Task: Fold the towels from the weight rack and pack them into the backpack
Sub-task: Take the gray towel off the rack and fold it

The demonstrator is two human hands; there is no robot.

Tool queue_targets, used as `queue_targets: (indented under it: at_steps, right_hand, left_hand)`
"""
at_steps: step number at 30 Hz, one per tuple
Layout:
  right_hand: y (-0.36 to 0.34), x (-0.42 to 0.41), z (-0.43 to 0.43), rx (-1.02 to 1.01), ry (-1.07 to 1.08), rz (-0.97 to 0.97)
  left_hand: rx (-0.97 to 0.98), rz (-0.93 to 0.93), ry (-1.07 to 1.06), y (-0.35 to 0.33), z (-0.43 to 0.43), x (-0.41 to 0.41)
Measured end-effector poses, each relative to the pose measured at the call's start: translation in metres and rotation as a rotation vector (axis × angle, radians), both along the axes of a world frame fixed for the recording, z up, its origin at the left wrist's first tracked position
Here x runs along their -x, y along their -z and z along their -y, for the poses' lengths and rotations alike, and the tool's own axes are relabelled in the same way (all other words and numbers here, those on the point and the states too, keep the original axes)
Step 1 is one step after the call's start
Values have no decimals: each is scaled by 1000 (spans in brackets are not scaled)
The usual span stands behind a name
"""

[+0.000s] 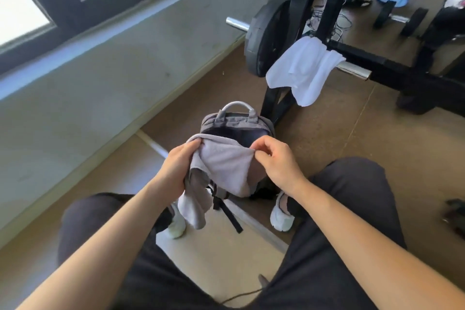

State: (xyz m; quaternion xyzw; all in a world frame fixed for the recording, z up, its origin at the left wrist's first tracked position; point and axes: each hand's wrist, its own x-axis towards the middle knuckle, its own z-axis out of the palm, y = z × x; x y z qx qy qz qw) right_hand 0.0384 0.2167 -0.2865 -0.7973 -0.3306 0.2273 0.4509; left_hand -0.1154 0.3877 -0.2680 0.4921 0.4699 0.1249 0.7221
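Both hands grasp a limp pale grey towel (224,166): left hand (177,167) bunches one edge, right hand (275,160) pinches the opposite corner; open grey backpack (234,123) just beyond.

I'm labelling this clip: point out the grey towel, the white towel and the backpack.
grey towel (224,163), head view, its taut middle.
white towel (302,68), head view, middle of the draped cloth.
backpack (236,120), head view, top panel below the handle.
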Motion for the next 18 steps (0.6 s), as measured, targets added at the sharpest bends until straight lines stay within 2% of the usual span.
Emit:
queue_targets:
  at_steps: [3, 5, 8, 13, 18]
  right_hand:
    - [0, 18, -1, -3, 33, 168]
    - [2, 38, -3, -16, -115, 111]
    - [12, 70, -10, 122, -397, 20]
    - [34, 63, -31, 117, -256, 0]
    - [46, 54, -32, 83, -260, -144]
  left_hand:
    - [157, 9, -70, 17, 10, 22]
    - [225, 30, -83, 27, 14, 30]
    - [238, 84, -60, 36, 15, 37]
    - [361, 130, 12, 45, 7, 45]
    - [106, 71, 55, 56, 0, 46]
